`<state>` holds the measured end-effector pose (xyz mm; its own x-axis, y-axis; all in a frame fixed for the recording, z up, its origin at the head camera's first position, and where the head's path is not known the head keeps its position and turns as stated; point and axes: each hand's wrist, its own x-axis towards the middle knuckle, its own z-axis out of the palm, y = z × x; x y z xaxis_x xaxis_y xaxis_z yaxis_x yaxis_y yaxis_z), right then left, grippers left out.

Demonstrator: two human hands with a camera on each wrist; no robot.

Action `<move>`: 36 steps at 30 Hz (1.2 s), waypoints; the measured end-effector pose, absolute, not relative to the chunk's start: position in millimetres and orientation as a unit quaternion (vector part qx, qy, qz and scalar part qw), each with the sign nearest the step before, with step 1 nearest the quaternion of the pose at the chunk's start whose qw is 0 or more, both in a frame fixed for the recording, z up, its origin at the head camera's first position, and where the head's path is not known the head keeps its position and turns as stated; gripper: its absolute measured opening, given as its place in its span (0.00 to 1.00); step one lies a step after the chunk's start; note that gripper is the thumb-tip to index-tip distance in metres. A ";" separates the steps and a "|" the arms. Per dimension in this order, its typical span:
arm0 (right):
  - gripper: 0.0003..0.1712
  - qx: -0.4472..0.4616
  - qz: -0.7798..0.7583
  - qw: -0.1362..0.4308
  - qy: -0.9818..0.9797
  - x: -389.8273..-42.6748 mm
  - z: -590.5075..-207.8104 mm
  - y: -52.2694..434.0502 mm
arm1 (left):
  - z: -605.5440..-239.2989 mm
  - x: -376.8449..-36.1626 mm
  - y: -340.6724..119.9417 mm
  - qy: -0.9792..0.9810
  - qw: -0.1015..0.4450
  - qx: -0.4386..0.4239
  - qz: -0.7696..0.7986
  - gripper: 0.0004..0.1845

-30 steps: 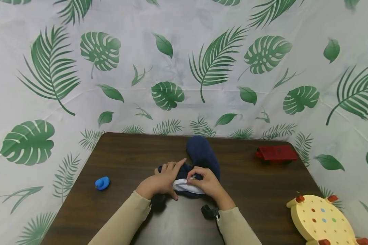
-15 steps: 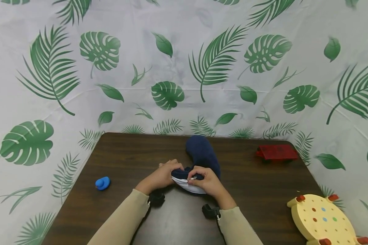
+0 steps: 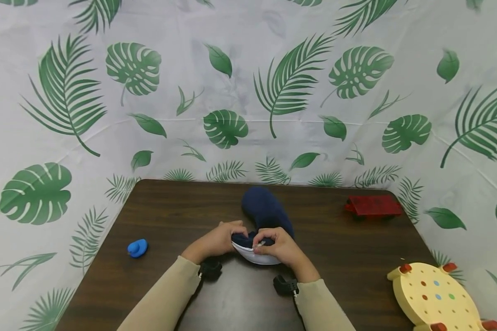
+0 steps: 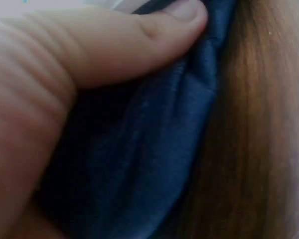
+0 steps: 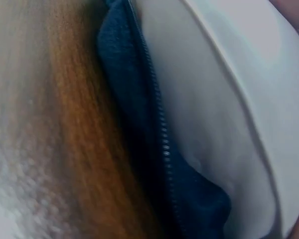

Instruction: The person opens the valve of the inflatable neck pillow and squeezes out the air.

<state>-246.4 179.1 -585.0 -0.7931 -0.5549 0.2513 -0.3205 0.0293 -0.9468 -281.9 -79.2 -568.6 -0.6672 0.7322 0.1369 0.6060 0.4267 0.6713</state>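
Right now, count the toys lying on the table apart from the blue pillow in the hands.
3: a small blue duck near the left edge, a red block toy at the far right, and a yellow peg board at the near right corner, partly cut off.

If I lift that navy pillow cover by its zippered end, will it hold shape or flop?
Probably flop: the navy cover creases in soft folds under the left hand. The white inner cushion bulges at the opening, so it may slip out. It looks light, and both hands pinch it easily, including the right hand.
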 end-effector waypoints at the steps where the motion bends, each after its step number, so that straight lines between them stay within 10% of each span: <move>1: 0.05 -0.312 -0.623 0.104 0.710 -246.2 -584.3 179.0 | -566.8 -281.7 -79.0 0.846 0.088 0.401 0.340 0.11; 7: 0.06 -0.319 -0.609 0.183 0.702 -243.8 -578.3 179.6 | -555.0 -278.1 -80.0 0.861 0.099 0.418 0.272 0.17; 22: 0.09 -0.331 -0.605 0.234 0.685 -245.2 -578.8 179.8 | -540.4 -264.7 -76.8 0.915 0.066 0.320 0.238 0.80; 36: 0.08 -0.333 -0.612 0.237 0.678 -244.5 -575.1 184.3 | -547.7 -270.2 -69.3 0.918 0.037 0.328 0.218 0.77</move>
<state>-244.5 184.3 -575.1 -0.6660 -0.7409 0.0864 -0.1615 0.0302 -0.9864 -270.2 -69.3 -547.7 -0.7825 0.6181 0.0752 0.5859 0.6900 0.4250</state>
